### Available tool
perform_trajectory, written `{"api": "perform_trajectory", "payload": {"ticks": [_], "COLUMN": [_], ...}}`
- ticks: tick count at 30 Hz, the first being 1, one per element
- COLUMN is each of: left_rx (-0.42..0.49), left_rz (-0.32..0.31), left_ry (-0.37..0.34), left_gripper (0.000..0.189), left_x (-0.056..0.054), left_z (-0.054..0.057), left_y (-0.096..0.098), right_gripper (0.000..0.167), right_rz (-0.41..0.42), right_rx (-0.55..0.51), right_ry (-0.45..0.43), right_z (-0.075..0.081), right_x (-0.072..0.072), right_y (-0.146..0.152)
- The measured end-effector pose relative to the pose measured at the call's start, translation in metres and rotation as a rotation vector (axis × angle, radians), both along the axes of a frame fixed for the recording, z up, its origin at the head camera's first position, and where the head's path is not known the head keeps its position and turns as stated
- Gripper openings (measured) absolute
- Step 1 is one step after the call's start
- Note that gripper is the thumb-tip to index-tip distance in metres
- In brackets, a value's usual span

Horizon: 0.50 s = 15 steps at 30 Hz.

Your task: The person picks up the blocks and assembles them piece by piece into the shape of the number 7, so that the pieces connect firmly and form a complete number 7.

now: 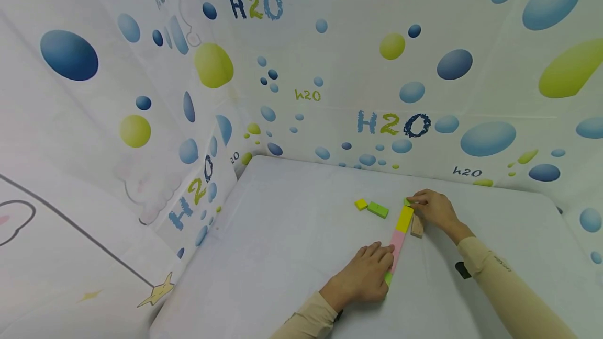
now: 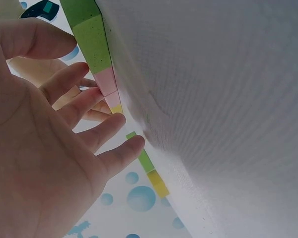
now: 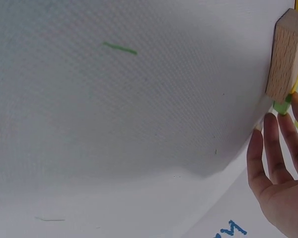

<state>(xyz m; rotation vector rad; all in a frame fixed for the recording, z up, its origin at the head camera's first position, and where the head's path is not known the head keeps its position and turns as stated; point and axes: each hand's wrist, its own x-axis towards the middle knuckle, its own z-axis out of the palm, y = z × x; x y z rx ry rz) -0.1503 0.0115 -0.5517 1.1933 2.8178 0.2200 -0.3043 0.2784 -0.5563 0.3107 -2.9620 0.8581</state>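
A straight row of blocks runs away from me: a green block (image 1: 388, 278) at the near end, a pink stretch (image 1: 398, 242), then a yellow block (image 1: 404, 219). Along the left side of this row lies my left hand (image 1: 367, 271), its fingertips right at the blocks. The left wrist view shows its fingers extended beside the near green block (image 2: 92, 42). At the far end, my right hand (image 1: 434, 208) pinches a small green block (image 1: 407, 202) against the yellow one; fingers partly hide it. A plain wooden block (image 1: 416, 226) sits just right of the row, below the right hand.
Left of the row's far end lie a loose green block (image 1: 378, 210) and a small yellow block (image 1: 360, 204), close together. The white-covered table (image 1: 264, 234) meets a patterned cloth wall (image 1: 330, 130) at the back and left.
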Motion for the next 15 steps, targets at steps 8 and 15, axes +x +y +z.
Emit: {"api": "perform_trajectory", "payload": {"ticks": [8, 15], "left_rx": [0.000, 0.002], "left_rz": [0.000, -0.001], "left_ry": [0.010, 0.025], "left_gripper": [0.014, 0.014], "left_x": [0.0003, 0.0001], "left_z": [-0.0006, -0.0019], "left_y": [-0.0001, 0.0000], "right_gripper": [0.025, 0.026], "right_rz": [0.011, 0.011], "right_rx": [-0.002, 0.000], "right_ry": [0.021, 0.008], "right_z": [-0.0007, 0.0010], "right_x": [0.0004, 0.0011], "right_y": [0.0010, 0.0005]}}
